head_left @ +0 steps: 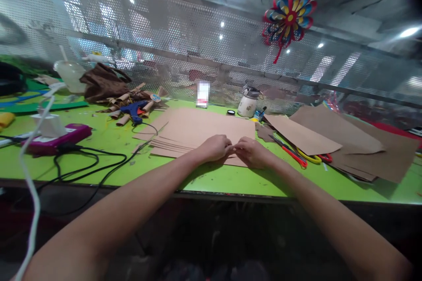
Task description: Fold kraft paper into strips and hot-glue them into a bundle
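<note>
Several sheets of brown kraft paper (198, 125) lie fanned in a stack on the green table (145, 164). Over the stack's near edge, my left hand (216, 147) is closed, its fingertips pinched on the edge of a paper sheet. Close beside it, my right hand (253, 150) also pinches at that edge, thumb and forefinger together. The fingertips of both hands almost meet. How much of the paper is between them is partly hidden.
To the left are a blue glue gun (132, 109), rolled paper tubes (122, 119), a purple power strip (66, 138) and trailing black cables. Scissors (311, 156) lie right of the stack, by more brown sheets (336, 127). A phone (202, 94) and a jug (248, 103) stand behind.
</note>
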### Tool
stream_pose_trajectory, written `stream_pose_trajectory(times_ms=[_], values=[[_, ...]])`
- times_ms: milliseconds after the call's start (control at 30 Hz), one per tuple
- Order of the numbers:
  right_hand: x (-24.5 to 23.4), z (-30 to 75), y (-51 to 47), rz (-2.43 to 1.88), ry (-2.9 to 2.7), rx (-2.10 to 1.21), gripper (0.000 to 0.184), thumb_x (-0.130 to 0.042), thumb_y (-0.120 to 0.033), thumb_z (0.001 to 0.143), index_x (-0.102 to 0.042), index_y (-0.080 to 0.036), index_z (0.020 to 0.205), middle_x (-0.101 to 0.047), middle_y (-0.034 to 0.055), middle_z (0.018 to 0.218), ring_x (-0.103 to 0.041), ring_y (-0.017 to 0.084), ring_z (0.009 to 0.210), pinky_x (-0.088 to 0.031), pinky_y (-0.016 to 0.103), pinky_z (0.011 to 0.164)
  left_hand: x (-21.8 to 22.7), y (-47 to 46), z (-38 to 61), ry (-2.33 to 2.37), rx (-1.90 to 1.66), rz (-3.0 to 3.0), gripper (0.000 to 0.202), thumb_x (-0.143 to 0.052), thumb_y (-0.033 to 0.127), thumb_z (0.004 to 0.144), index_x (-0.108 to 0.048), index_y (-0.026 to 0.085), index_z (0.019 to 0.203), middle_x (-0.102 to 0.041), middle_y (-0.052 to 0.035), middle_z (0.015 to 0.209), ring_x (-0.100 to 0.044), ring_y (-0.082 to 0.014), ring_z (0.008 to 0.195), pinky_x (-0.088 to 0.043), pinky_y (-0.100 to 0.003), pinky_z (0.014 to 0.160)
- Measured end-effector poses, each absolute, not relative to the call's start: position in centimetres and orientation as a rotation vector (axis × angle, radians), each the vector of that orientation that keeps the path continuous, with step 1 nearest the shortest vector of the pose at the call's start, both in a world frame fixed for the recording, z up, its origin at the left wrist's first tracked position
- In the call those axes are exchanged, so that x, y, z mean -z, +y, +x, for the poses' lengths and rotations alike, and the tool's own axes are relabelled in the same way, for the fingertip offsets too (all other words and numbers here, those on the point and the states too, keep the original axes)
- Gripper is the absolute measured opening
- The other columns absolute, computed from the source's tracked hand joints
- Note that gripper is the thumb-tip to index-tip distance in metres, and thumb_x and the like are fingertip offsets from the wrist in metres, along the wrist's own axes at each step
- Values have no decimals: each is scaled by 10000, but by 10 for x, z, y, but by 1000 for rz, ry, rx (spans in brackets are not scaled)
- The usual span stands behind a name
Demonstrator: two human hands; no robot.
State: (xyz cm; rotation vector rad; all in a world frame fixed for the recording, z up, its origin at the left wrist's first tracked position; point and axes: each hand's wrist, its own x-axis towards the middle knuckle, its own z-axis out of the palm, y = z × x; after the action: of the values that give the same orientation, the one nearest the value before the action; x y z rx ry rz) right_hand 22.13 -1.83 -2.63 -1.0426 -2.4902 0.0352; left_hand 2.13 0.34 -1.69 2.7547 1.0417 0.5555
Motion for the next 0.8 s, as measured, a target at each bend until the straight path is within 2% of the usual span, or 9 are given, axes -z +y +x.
stream_pose_trajectory(times_ms=[100, 167, 233, 300, 400, 500, 567, 667, 800], values=[[6, 228, -8, -1148, -2481, -303, 262, -524, -324, 856, -706, -151, 931, -653, 74, 787, -568, 159, 702, -430, 266, 634, 10, -3, 20, 988, -522, 2745, 535, -316, 550, 874, -671, 151, 847, -649, -102, 821, -581, -200, 741, -373, -270, 635], [-11, 231, -1, -1217, -2470, -536, 304, -559, -390, 822, -715, -142, 906, -673, 65, 760, -582, 162, 697, -430, 259, 621, 6, -9, 20, 983, -513, 2741, 582, -383, 664, 791, -649, 159, 903, -645, -98, 852, -578, -211, 757, -368, -269, 616], [-23, 231, 4, -1280, -2449, -706, 343, -599, -441, 776, -722, -135, 871, -680, 54, 714, -586, 163, 671, -425, 255, 604, 4, -12, 20, 1034, -520, 2745, 604, -465, 691, 723, -628, 159, 956, -643, -97, 873, -574, -218, 760, -360, -269, 602], [-27, 229, 7, -1305, -2402, -803, 359, -629, -466, 739, -725, -134, 840, -678, 46, 682, -581, 159, 651, -418, 253, 597, 4, -13, 20, 1104, -538, 2715, 550, -469, 635, 758, -624, 157, 982, -650, -97, 869, -575, -213, 735, -355, -269, 602], [-16, 228, 9, -1240, -2303, -954, 359, -639, -470, 729, -717, -137, 839, -672, 40, 693, -573, 154, 660, -416, 255, 609, 7, -8, 18, 1138, -548, 2665, 433, -395, 493, 856, -659, 153, 898, -667, -99, 813, -568, -196, 671, -341, -272, 595], [0, 232, 11, -1172, -2223, -1048, 328, -645, -450, 735, -711, -143, 828, -655, 27, 678, -562, 142, 652, -418, 258, 619, 9, -2, 17, 1032, -580, 2657, 353, -405, 367, 864, -682, 150, 834, -677, -96, 793, -558, -180, 656, -324, -268, 587], [8, 236, 12, -1147, -2140, -1086, 306, -654, -435, 735, -708, -145, 818, -642, 21, 665, -559, 134, 641, -426, 260, 622, 11, 2, 17, 947, -626, 2602, 318, -422, 316, 853, -692, 149, 873, -685, -89, 809, -552, -164, 659, -325, -262, 595], [13, 238, 11, -1101, -1912, -1216, 315, -650, -440, 745, -698, -140, 826, -639, 35, 707, -572, 134, 646, -461, 273, 627, 13, 6, 16, 904, -712, 2437, 307, -467, 305, 831, -695, 134, 946, -686, -82, 815, -543, -145, 663, -338, -251, 611], [10, 232, 5, -956, -1726, -1361, 428, -567, -522, 791, -679, -126, 909, -653, 88, 813, -596, 157, 680, -505, 324, 652, 15, 11, 14, 913, -767, 2214, 331, -536, 346, 796, -685, 126, 994, -664, -59, 774, -512, -126, 630, -337, -242, 580]])
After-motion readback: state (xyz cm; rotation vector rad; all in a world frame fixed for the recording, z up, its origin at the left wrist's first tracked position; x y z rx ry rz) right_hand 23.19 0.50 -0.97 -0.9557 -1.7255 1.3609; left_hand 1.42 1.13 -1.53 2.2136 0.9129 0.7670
